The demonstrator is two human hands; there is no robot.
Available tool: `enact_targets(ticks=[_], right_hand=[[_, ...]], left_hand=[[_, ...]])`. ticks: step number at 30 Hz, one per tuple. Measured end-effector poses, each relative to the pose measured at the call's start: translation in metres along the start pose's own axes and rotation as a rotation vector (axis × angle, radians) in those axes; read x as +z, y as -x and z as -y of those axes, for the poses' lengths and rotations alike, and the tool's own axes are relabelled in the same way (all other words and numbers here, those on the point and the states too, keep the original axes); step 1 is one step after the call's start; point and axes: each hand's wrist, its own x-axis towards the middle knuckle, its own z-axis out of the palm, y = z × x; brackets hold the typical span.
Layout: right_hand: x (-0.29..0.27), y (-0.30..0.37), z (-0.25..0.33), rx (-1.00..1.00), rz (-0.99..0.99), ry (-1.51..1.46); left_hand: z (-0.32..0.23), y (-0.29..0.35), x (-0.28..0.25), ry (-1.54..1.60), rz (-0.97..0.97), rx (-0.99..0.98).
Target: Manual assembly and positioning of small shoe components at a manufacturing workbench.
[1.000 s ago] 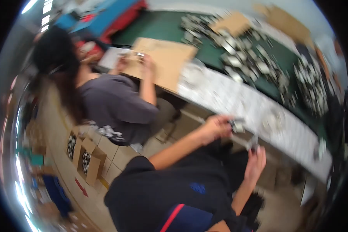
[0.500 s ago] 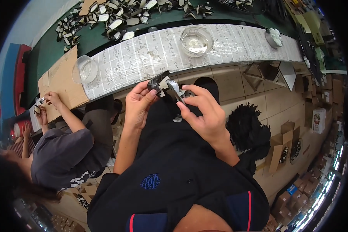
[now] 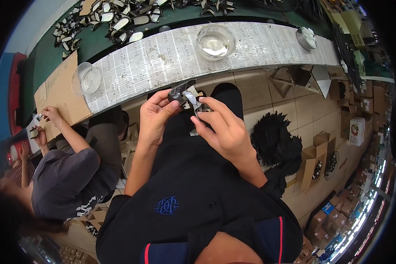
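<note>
My left hand (image 3: 156,115) pinches a glossy black, curved piece (image 3: 177,92) with pale flaps between thumb and fingers. My right hand (image 3: 228,131) grips a small dark part (image 3: 202,108) with a whitish strip (image 3: 190,97) at its end. Both are held over my lap, just in front of the bench edge. The two parts meet between my hands; whether they are joined I cannot tell. Fingers cover much of the right one.
A patterned bench (image 3: 141,61) bears a clear round bowl (image 3: 215,43), a clear tub (image 3: 87,79) and a cup with white wadding (image 3: 308,37). Similar black-and-pale pieces (image 3: 119,24) lie heaped behind. A co-worker (image 3: 68,180) sits at left; black material (image 3: 275,141) and cartons (image 3: 314,163) stand right.
My right hand has come slightly left, bringing its part and the whitish strip up against the black piece in my left hand. The whole view has shifted a little.
</note>
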Motion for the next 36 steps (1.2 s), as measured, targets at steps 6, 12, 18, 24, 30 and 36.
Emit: enact_targets(ticks=[6, 12, 18, 24, 30, 36], right_hand=[[0.005, 0.003, -0.001, 0.053, 0.005, -0.077], [0.0, 0.001, -0.008, 0.124, -0.027, -0.242], [-0.015, 0.005, -0.012, 0.305, 0.026, -0.48], [-0.025, 0.009, -0.019, 0.331, -0.01, -0.574], [-0.015, 0.0, -0.021, 0.173, -0.096, -0.254], [-0.011, -0.003, -0.017, 0.113, -0.016, -0.213]], left_hand=[[-0.001, 0.001, 0.002, 0.0, 0.008, 0.009], [0.004, 0.001, -0.004, -0.037, 0.022, -0.005], [0.009, -0.002, -0.008, -0.045, 0.029, -0.031], [0.009, -0.002, -0.007, -0.046, 0.036, -0.039], [0.005, 0.0, 0.001, -0.064, 0.051, 0.0], [0.004, 0.0, 0.004, -0.061, 0.066, -0.004]])
